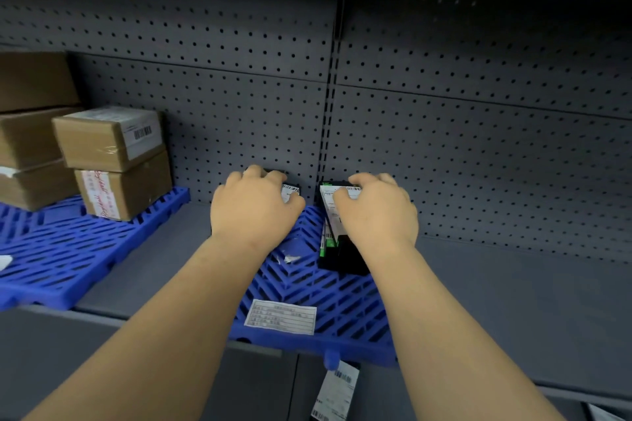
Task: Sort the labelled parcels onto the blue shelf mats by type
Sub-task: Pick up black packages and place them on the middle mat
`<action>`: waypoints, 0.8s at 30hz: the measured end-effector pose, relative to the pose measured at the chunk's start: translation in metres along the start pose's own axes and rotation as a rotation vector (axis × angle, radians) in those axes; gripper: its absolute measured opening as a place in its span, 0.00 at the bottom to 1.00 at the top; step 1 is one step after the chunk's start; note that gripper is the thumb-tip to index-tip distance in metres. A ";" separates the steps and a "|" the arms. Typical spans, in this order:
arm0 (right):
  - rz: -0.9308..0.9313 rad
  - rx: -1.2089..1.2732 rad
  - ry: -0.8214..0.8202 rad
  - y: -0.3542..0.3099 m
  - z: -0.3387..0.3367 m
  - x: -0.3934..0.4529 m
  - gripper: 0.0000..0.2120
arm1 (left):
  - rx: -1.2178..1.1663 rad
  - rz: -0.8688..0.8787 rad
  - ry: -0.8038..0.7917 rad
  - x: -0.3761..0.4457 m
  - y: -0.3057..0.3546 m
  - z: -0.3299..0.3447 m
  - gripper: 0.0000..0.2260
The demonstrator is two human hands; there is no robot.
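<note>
Both arms are stretched deep into the grey shelf (513, 301), working at the back of the middle blue mat (307, 287), right up against the pegboard wall (444, 146). The left hand (254, 211) lies over a small black parcel (290, 188) of which only a labelled corner shows; its fingers curl over the far edge, so the grip looks closed on it, though the hand hides most of the parcel. The right hand (378, 211) sits on top of a stack of black parcels with white labels (337, 239), fingers bent down over the uppermost one; whether it is holding or only pressing I cannot tell for certain, but it reads as a light grip. To my eye this is the placing step: black parcels being set and squared on their own mat, while the brown cardboard boxes (116, 160) already stand stacked on the left blue mat (61, 259), well apart. A paper label (281, 315) lies at the middle mat's front edge. Next, I would judge, each hand needs to let go cleanly without tipping the stack, then draw back for another parcel; one with a white label (337, 390) shows below the shelf edge.
</note>
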State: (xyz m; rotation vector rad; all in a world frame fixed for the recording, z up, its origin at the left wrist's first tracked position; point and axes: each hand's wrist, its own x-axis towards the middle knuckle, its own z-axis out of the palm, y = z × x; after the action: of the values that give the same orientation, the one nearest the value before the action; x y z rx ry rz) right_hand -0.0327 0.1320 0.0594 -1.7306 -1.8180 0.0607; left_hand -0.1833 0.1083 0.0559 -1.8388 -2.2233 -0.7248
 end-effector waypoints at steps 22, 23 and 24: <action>0.110 0.148 0.194 0.032 -0.093 -0.208 0.16 | -0.236 0.178 0.122 -0.199 0.053 -0.057 0.17; 0.117 0.140 0.189 0.033 -0.096 -0.222 0.16 | -0.243 0.183 0.113 -0.211 0.052 -0.058 0.17; 0.130 0.136 0.186 0.036 -0.098 -0.236 0.16 | -0.247 0.186 0.099 -0.223 0.052 -0.059 0.17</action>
State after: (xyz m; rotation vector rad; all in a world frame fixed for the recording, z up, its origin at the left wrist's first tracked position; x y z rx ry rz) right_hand 0.0318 -0.1161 0.0288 -1.6967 -1.5315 0.0721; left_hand -0.0929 -0.1089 0.0266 -2.0363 -1.9428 -1.0680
